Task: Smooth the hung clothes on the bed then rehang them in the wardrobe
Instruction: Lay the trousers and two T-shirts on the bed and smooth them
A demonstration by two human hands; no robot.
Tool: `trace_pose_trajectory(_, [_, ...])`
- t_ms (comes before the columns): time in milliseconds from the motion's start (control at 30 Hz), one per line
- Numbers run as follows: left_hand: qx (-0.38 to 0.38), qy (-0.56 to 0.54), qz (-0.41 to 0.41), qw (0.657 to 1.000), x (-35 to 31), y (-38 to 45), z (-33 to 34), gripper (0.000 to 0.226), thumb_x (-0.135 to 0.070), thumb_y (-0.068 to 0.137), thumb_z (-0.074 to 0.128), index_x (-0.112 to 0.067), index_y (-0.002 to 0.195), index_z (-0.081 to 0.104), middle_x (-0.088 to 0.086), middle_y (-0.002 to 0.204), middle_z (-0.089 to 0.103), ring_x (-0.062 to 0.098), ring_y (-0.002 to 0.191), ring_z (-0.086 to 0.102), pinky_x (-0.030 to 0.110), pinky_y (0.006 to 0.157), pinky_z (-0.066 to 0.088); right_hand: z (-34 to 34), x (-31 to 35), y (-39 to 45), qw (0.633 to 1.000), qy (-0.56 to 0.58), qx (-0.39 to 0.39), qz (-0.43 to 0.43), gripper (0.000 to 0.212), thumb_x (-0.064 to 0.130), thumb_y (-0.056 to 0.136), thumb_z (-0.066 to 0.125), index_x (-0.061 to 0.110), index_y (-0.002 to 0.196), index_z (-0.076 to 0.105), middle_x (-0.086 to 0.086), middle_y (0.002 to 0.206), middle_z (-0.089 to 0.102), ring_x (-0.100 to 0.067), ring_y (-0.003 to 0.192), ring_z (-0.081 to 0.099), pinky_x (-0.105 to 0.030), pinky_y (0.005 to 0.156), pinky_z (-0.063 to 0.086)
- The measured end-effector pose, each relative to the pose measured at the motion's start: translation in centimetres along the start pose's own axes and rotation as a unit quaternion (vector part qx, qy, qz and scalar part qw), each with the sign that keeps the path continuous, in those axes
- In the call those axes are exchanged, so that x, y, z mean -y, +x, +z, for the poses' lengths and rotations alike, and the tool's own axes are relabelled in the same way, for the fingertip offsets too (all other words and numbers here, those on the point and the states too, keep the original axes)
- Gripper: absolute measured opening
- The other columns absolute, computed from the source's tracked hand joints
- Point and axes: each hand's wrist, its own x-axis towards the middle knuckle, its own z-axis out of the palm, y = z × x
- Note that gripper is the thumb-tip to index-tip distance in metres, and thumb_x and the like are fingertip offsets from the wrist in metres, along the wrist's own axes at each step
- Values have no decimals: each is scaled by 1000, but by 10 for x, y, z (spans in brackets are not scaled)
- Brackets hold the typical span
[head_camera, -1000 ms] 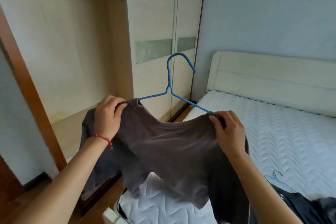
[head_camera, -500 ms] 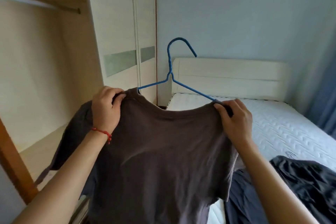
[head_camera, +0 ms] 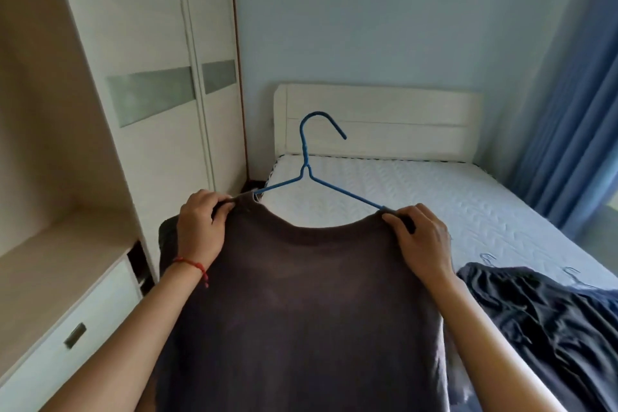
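Dark brown cotton, by the look of it: a T-shirt (head_camera: 301,304) on a blue wire hanger (head_camera: 309,174), held up in front of me at chest level, its hem running out of view at the bottom. My left hand (head_camera: 200,227) pinches the left shoulder seam, fingers curled over the cloth and the hanger arm beneath; a red string bracelet (head_camera: 194,266) sits on that wrist. My right hand (head_camera: 419,241) pinches the right shoulder the same way. Neither hand is spread flat — both are closed on fabric.

The relation that matters: the hanger's long axis runs left to right between my two hands, roughly level, its hook upright and centred above the neckline, bent over toward my right. The bed (head_camera: 418,197) lies straight ahead and below, beyond the shirt; the open wardrobe (head_camera: 50,144) bay stands off to my left, and only a short end of what may be its rail shows at the top left corner. I judge the left hand nearer the wardrobe, the right nearer the mattress. A second dark garment (head_camera: 541,321) lies crumpled on the bed at lower right, just beside my right forearm.

To lay the shirt flat, I would lower it forward onto the bare quilted surface — clear of the crumpled garment.
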Motion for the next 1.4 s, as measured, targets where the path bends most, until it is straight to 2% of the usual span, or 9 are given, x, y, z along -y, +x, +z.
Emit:
trace_pose_trajectory(267, [74, 64, -47, 994, 52, 28, 151, 7, 0, 79, 64, 2, 83, 69, 21, 82, 66, 38, 82, 60, 45, 77, 46, 106, -113, 71, 990, 21, 103, 93, 18, 31, 87, 59, 15, 86, 68, 2, 86, 61, -19, 85, 58, -29, 75, 40])
trace_pose_trajectory(400, [118, 86, -63, 987, 86, 32, 202, 6, 1, 78, 65, 1, 83, 69, 19, 81, 67, 36, 80, 62, 42, 75, 49, 154, -150, 95, 981, 13, 159, 110, 18, 31, 88, 58, 15, 88, 67, 7, 84, 54, -15, 82, 54, -25, 71, 34])
trace_pose_trajectory(633, [170, 127, -95, 973, 155, 24, 285, 7, 0, 75, 68, -1, 81, 71, 17, 81, 69, 35, 76, 64, 39, 71, 50, 246, -205, 103, 962, -13, 243, 128, 20, 29, 92, 53, 13, 97, 65, -1, 97, 59, -18, 89, 56, -27, 71, 35])
trace_pose_trajectory(800, [208, 120, -125, 963, 219, 5, 351, 9, -3, 77, 67, 1, 85, 70, 19, 84, 67, 37, 78, 63, 42, 71, 50, 314, -246, 104, 956, -34, 245, 161, 20, 30, 92, 51, 16, 100, 64, 1, 99, 57, -19, 92, 56, -31, 72, 41])
trace_pose_trajectory(967, [204, 128, -161, 957, 269, -7, 416, 14, -8, 82, 63, -1, 91, 70, 19, 93, 67, 37, 89, 61, 43, 79, 48, 385, -286, 118, 956, -52, 244, 157, 24, 29, 94, 49, 13, 105, 63, -4, 104, 58, -23, 96, 55, -28, 74, 36])
trace_pose_trajectory(1067, [223, 130, -179, 949, 296, -8, 455, 17, -11, 84, 61, -1, 95, 69, 20, 98, 66, 39, 93, 59, 44, 81, 46, 427, -310, 124, 955, -99, 229, 157, 28, 29, 95, 45, 13, 111, 62, -7, 110, 58, -26, 105, 52, -34, 91, 35])
trace_pose_trajectory(1167, [256, 168, -149, 940, 322, -21, 496, 25, -14, 83, 61, -2, 104, 65, 24, 107, 61, 43, 102, 53, 49, 87, 43, 472, -336, 114, 948, -184, 213, 151, 33, 28, 95, 43, 18, 123, 55, -7, 125, 52, -26, 123, 39, -34, 108, 17])
trace_pose_trajectory(1267, [325, 195, -144, 914, 324, -63, 520, 40, -19, 82, 63, -5, 118, 56, 23, 122, 55, 43, 115, 46, 50, 93, 38, 503, -357, 75, 935, -186, 249, 170, 39, 28, 91, 47, 17, 129, 49, -8, 131, 48, -27, 128, 35, -37, 112, 12])
trace_pose_trajectory(1400, [391, 145, -126, 900, 297, -170, 516, 44, -37, 81, 47, -7, 108, 62, 21, 114, 62, 40, 104, 59, 49, 85, 50, 498, -382, -5, 928, -167, 274, 188, 40, 28, 83, 43, 11, 116, 59, -11, 120, 57, -33, 115, 48, -38, 107, 23])
